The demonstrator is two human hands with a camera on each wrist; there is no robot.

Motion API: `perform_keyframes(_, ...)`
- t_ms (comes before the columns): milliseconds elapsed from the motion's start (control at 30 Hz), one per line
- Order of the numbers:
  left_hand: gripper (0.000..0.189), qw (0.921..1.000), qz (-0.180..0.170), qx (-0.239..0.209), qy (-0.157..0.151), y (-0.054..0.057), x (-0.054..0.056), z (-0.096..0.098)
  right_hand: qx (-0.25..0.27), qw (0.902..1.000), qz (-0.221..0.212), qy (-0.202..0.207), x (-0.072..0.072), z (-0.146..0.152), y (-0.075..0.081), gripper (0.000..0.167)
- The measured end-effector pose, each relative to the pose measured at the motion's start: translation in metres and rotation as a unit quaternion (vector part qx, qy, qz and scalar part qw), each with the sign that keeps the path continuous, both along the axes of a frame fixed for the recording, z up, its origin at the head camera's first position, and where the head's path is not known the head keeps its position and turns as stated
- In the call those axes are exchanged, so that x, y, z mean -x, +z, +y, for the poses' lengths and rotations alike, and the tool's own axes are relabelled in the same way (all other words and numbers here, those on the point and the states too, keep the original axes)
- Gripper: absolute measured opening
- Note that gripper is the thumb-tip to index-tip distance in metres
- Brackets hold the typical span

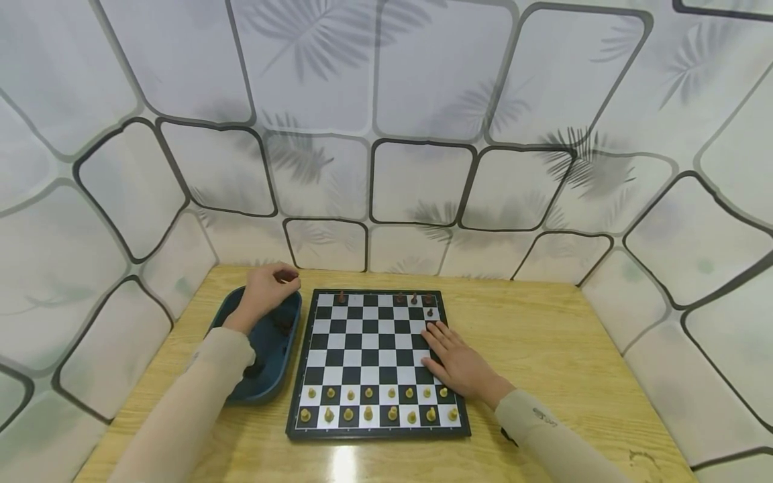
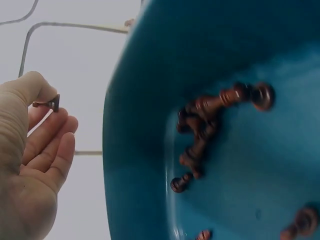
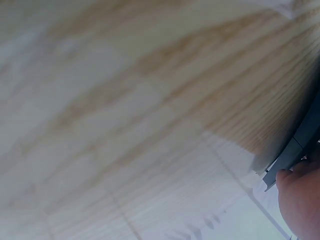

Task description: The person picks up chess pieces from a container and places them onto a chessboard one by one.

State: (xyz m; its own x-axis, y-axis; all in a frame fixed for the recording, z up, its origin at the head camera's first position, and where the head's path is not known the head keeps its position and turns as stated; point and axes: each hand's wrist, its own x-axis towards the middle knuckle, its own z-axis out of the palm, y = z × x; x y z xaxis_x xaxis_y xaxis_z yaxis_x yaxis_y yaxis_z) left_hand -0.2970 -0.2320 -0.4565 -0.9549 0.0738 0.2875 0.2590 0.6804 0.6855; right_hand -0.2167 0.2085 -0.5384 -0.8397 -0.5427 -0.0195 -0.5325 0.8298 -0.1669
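Left hand (image 1: 268, 290) pinches a brown chess piece (image 2: 54, 103) by the blue tub (image 1: 274, 349); right hand (image 1: 460, 363) rests, fingers (image 1: 441, 341) straight, on the chessboard (image 1: 370, 359).

1. The chessboard (image 1: 370, 359) is checked black and white, with a black border.
2. Near chess pieces (image 1: 368, 413) are yellow; far chess pieces (image 1: 341, 297), reddish-brown.
3. The basin (image 1: 274, 345) is blue.
4. The tabletop (image 1: 531, 329) shows yellowish wood grain.
5. Grey and black outlines and grey leaves pattern the whitish wall (image 1: 423, 181).
6. Sleeves (image 1: 214, 369) are beige.
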Motion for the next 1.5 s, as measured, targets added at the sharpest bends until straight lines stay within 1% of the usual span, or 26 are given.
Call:
perform_keyframes(167,0.021,0.9995,-0.022,0.001,-0.022,0.002,0.003,0.013,0.002,1.0,0.004,0.001,-0.001,0.0,0.001,0.071)
perform_keyframes(267,0.022,0.9989,-0.032,0.013,-0.032,0.004,0.004,0.02,0.003,1.0,0.002,0.002,-0.001,-0.001,0.002,0.071)
perform_keyframes(400,0.025,0.9977,-0.042,0.028,-0.045,0.002,0.006,0.027,0.003,1.0,-0.001,0.002,-0.001,-0.002,0.003,0.071)
perform_keyframes(500,0.022,0.9971,-0.041,0.036,-0.053,-0.001,0.009,0.03,0.002,1.0,0.0,0.003,-0.001,-0.003,0.004,0.071)
perform_keyframes(633,0.017,0.9961,-0.029,0.053,-0.064,-0.007,0.014,0.032,0.0,1.0,0.001,0.004,-0.002,-0.003,0.004,0.07)
perform_keyframes(733,0.014,0.9955,-0.03,0.061,-0.066,-0.009,0.016,0.034,-0.002,1.0,-0.001,0.002,-0.002,-0.003,0.004,0.071)
perform_keyframes(867,0.014,0.9944,-0.048,0.069,-0.063,-0.01,0.016,0.036,-0.001,1.0,-0.003,0.002,-0.001,-0.002,0.002,0.071)
perform_keyframes(967,0.016,0.9929,-0.063,0.08,-0.062,-0.008,0.018,0.038,0.003,1.0,-0.003,0.003,-0.001,-0.002,0.002,0.071)
perform_keyframes(1033,0.018,0.9921,-0.066,0.086,-0.063,-0.005,0.02,0.04,0.005,1.0,-0.003,0.002,-0.002,-0.002,0.002,0.071)
perform_keyframes(1167,0.02,0.9917,-0.067,0.086,-0.069,-0.001,0.024,0.044,0.009,1.0,0.0,0.001,-0.002,-0.001,0.002,0.07)
perform_keyframes(1233,0.02,0.9919,-0.07,0.083,-0.066,-0.001,0.026,0.046,0.009,1.0,0.003,0.002,-0.002,-0.001,0.002,0.07)
perform_keyframes(1367,0.019,0.9918,-0.072,0.087,-0.06,-0.002,0.028,0.051,0.004,1.0,0.006,0.001,-0.001,0.0,0.0,0.071)
perform_keyframes(1500,0.02,0.9901,-0.087,0.095,-0.056,-0.005,0.028,0.053,0.001,1.0,0.005,0.002,-0.001,0.0,0.001,0.072)
